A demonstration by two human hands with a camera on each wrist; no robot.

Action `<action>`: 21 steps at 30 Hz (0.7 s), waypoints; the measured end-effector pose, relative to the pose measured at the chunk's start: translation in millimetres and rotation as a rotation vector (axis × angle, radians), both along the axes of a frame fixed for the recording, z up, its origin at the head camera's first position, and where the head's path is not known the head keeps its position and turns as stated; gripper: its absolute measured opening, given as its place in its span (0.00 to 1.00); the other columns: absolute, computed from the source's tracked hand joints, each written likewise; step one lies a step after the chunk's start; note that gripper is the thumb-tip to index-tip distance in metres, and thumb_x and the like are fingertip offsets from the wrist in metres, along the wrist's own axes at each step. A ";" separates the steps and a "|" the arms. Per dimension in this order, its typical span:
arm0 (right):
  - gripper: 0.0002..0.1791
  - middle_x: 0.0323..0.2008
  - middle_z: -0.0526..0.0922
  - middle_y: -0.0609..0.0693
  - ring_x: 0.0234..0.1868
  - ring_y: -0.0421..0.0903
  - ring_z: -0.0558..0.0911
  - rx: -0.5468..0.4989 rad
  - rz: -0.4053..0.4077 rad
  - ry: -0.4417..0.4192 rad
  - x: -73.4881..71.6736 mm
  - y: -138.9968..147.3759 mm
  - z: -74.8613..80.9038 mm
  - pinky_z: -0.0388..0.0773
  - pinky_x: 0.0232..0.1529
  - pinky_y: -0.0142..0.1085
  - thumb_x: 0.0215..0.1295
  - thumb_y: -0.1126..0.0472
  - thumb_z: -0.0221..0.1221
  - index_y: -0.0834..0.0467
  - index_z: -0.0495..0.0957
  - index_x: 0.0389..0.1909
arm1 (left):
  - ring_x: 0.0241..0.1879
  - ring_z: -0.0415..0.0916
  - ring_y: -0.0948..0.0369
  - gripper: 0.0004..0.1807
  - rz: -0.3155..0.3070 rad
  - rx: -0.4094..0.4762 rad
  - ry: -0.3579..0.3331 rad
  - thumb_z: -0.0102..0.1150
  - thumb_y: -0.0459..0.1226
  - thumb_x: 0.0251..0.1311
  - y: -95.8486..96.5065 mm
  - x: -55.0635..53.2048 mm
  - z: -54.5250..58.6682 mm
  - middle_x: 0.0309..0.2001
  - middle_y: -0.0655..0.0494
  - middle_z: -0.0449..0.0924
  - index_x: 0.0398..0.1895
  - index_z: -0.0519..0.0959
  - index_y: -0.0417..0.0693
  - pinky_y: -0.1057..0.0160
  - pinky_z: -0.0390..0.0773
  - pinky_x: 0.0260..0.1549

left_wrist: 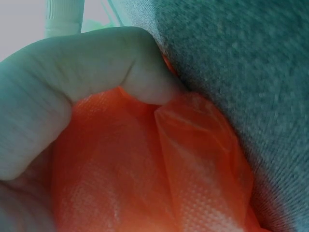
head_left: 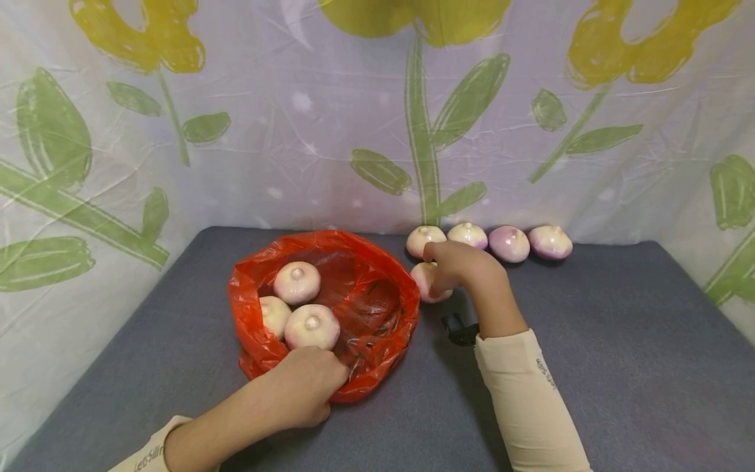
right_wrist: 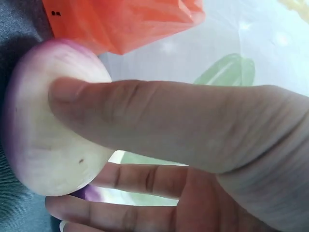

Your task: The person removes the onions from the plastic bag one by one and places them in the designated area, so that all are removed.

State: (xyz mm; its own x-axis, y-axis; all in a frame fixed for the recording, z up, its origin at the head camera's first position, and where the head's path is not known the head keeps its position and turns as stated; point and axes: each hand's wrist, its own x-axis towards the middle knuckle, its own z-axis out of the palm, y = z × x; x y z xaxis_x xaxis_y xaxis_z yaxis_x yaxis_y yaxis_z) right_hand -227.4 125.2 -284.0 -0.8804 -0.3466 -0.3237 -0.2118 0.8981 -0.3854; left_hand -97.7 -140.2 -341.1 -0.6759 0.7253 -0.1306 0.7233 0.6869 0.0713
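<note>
A pale fabric backdrop [head_left: 283, 131] printed with yellow flowers and green leaves hangs behind a broad table [head_left: 625, 367] with a dark grey, cloth-like surface. On the table sits a crinkled red plastic bag [head_left: 330, 240], its mouth spread wide; take it as the clock's centre, twelve toward the backdrop. Beige fabric sleeves [head_left: 525, 387] with dark lettering come in from about four and eight o'clock. The bare left hand [head_left: 303, 385], at six o'clock, has its grip drawn tight, pinching the bag's rim. The bare right hand [head_left: 472, 269], at half past two, has its grip parted by the width of one glossy, squat, cream-and-purple onion [head_left: 421, 282], held between thumb and fingers just beside the rim; whether that onion touches the table I cannot tell. Three similar onions [head_left: 297, 282] cluster inside the bag between seven and eleven o'clock, and four more onions [head_left: 510, 244] line the table's far edge around two o'clock, farther out. A small black object [head_left: 460, 330] shows beside the right wrist, just past three o'clock.
</note>
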 end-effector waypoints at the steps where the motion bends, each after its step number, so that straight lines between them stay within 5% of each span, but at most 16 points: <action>1: 0.31 0.46 0.79 0.51 0.47 0.51 0.74 0.001 -0.005 0.007 -0.2 0.0 -0.6 0.71 0.49 0.47 0.52 0.62 0.67 0.56 0.74 0.60 | 0.17 0.60 0.64 0.12 0.000 -0.001 0.001 0.72 0.30 0.35 0.0 0.0 -0.1 0.17 0.64 0.65 0.23 0.79 0.50 0.64 0.68 0.19; 7: 0.22 0.39 0.78 0.52 0.41 0.51 0.76 -0.011 -0.002 0.079 -2.1 0.8 -4.0 0.73 0.44 0.46 0.51 0.63 0.68 0.58 0.74 0.47 | 0.17 0.61 0.64 0.12 0.010 -0.003 0.003 0.72 0.30 0.35 0.3 0.0 -1.0 0.17 0.64 0.66 0.23 0.79 0.50 0.63 0.69 0.19; 21: 0.19 0.34 0.76 0.53 0.37 0.52 0.75 -0.048 0.006 0.135 -7.8 0.9 -9.7 0.71 0.39 0.43 0.56 0.59 0.69 0.60 0.72 0.44 | 0.17 0.61 0.64 0.12 0.009 0.005 0.015 0.72 0.30 0.34 0.0 1.1 -0.4 0.17 0.64 0.67 0.23 0.79 0.50 0.62 0.70 0.19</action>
